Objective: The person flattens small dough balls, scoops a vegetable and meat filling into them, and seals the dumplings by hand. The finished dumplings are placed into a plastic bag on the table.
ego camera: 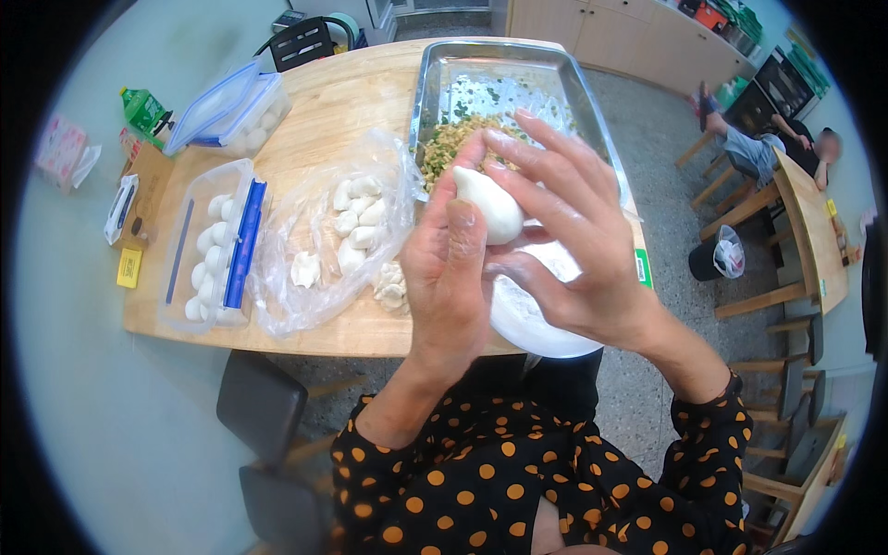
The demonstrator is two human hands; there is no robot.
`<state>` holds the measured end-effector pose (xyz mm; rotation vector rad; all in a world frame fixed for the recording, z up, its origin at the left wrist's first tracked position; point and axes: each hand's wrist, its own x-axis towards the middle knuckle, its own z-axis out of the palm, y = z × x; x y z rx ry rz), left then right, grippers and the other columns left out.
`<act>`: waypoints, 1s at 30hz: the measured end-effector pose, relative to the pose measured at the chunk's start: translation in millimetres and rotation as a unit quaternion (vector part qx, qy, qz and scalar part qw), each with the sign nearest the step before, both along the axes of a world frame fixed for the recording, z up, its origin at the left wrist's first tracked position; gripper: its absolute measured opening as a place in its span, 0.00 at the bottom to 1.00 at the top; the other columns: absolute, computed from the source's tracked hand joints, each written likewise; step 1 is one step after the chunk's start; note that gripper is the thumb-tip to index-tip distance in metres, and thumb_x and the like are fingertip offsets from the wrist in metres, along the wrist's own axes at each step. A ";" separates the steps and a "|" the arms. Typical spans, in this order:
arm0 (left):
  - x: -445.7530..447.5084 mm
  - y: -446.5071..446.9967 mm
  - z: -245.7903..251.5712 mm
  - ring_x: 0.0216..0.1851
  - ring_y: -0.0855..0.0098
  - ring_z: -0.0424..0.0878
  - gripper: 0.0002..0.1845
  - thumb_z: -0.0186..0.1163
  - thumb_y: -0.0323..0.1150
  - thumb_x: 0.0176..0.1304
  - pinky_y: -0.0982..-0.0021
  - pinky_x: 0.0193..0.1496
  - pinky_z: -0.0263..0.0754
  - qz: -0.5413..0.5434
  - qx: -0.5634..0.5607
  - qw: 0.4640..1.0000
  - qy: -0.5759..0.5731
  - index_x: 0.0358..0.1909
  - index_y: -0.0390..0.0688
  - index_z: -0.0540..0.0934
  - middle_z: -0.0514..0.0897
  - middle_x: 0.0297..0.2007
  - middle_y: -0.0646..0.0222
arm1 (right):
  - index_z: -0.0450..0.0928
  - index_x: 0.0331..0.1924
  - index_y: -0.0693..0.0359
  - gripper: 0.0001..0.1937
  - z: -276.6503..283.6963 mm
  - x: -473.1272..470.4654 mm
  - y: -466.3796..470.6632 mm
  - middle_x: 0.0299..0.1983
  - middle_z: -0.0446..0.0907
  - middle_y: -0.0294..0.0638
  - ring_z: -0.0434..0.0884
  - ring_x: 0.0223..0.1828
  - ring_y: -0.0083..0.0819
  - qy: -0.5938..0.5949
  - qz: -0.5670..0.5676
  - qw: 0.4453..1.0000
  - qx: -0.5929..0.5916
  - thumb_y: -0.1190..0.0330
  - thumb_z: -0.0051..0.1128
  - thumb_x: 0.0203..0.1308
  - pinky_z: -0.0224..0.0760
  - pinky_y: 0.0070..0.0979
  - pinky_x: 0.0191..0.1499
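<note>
Between my two floured hands rests a smooth white dough ball (491,208) with a small pointed tip. My left hand (451,257) cups it, thumb against its near side. The curved fingers of my right hand (569,208) touch its right side. Beyond them is a steel tray (513,69) with chopped filling (444,146) flecked with green. Below my right hand sits a bowl of white flour (534,312), partly covered. Dough pieces (371,213) lie in a clear plastic bag (298,215) to the left, and small dough scraps (390,288) lie beside my left wrist.
At the left of the wooden table (333,90) stand two plastic containers of white balls, one upright (267,104), one nearer (239,305), plus a green bottle (142,111) and cardboard box (149,177). A person (798,146) sits at another table at right. Chairs (260,406) stand behind left.
</note>
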<state>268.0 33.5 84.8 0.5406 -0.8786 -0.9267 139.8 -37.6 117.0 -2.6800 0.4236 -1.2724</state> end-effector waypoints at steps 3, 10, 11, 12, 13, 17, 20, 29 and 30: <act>12.7 -2.1 -3.0 0.49 0.68 0.85 0.34 0.57 0.40 0.77 0.70 0.49 0.85 0.042 -0.027 0.993 -0.103 0.75 0.30 0.59 0.82 0.54 0.56 | 0.85 0.53 0.62 0.19 7.3 -5.7 -11.5 0.61 0.81 0.49 0.73 0.70 0.48 -0.043 0.070 0.996 0.045 0.73 0.68 0.54 0.65 0.44 0.69; 11.3 3.8 -0.6 0.41 0.74 0.85 0.45 0.66 0.43 0.69 0.76 0.37 0.83 -0.007 -0.005 0.993 -0.122 0.77 0.31 0.54 0.84 0.48 0.56 | 0.89 0.48 0.59 0.10 -2.6 1.4 -14.4 0.55 0.84 0.45 0.83 0.57 0.32 -0.141 0.167 0.910 0.352 0.69 0.65 0.64 0.77 0.31 0.60; 10.9 5.5 1.1 0.39 0.75 0.85 0.48 0.66 0.50 0.67 0.77 0.36 0.82 0.000 0.016 0.991 -0.131 0.77 0.30 0.55 0.85 0.47 0.57 | 0.89 0.47 0.60 0.10 -3.6 1.9 -14.4 0.55 0.84 0.45 0.83 0.56 0.31 -0.147 0.190 0.894 0.379 0.68 0.65 0.65 0.78 0.31 0.59; 10.7 6.4 2.8 0.38 0.76 0.85 0.52 0.67 0.57 0.65 0.77 0.35 0.81 0.004 0.036 0.988 -0.147 0.76 0.30 0.56 0.85 0.47 0.57 | 0.89 0.47 0.60 0.10 -4.5 1.7 -14.4 0.55 0.84 0.45 0.83 0.55 0.31 -0.149 0.209 0.879 0.402 0.68 0.65 0.65 0.78 0.31 0.59; 11.8 6.5 4.3 0.37 0.76 0.85 0.53 0.67 0.58 0.64 0.77 0.35 0.82 -0.010 0.039 0.990 -0.135 0.77 0.30 0.55 0.85 0.48 0.57 | 0.89 0.47 0.60 0.10 -4.4 1.2 -15.1 0.55 0.83 0.45 0.84 0.54 0.31 -0.146 0.219 0.862 0.432 0.68 0.65 0.65 0.78 0.32 0.58; 10.7 4.6 5.0 0.37 0.75 0.85 0.54 0.66 0.60 0.64 0.75 0.35 0.84 -0.043 0.037 0.994 -0.090 0.77 0.31 0.53 0.82 0.52 0.56 | 0.89 0.47 0.60 0.11 -3.6 -6.9 -15.4 0.57 0.81 0.44 0.83 0.53 0.30 -0.127 0.243 0.785 0.556 0.65 0.64 0.67 0.79 0.32 0.58; 7.6 2.4 2.7 0.37 0.74 0.85 0.55 0.65 0.60 0.64 0.73 0.36 0.86 -0.051 0.032 0.995 -0.080 0.78 0.31 0.52 0.80 0.55 0.55 | 0.88 0.50 0.61 0.14 -7.9 -6.6 -13.0 0.58 0.80 0.46 0.83 0.53 0.29 -0.164 0.266 0.768 0.559 0.61 0.63 0.69 0.79 0.33 0.58; 11.4 -2.3 0.9 0.28 0.75 0.83 0.45 0.54 0.54 0.75 0.77 0.21 0.80 -0.135 -0.017 0.990 -0.040 0.80 0.36 0.47 0.83 0.49 0.56 | 0.85 0.56 0.60 0.22 -20.2 -3.3 -16.8 0.59 0.80 0.47 0.85 0.44 0.25 -0.133 0.319 0.745 0.570 0.52 0.60 0.71 0.81 0.17 0.45; 10.3 -2.4 0.5 0.27 0.75 0.83 0.45 0.53 0.55 0.75 0.77 0.20 0.80 -0.144 -0.011 0.989 -0.028 0.80 0.36 0.47 0.82 0.51 0.56 | 0.85 0.57 0.60 0.22 -21.0 -2.8 -17.8 0.60 0.80 0.48 0.86 0.41 0.24 -0.141 0.323 0.752 0.558 0.52 0.60 0.71 0.81 0.15 0.42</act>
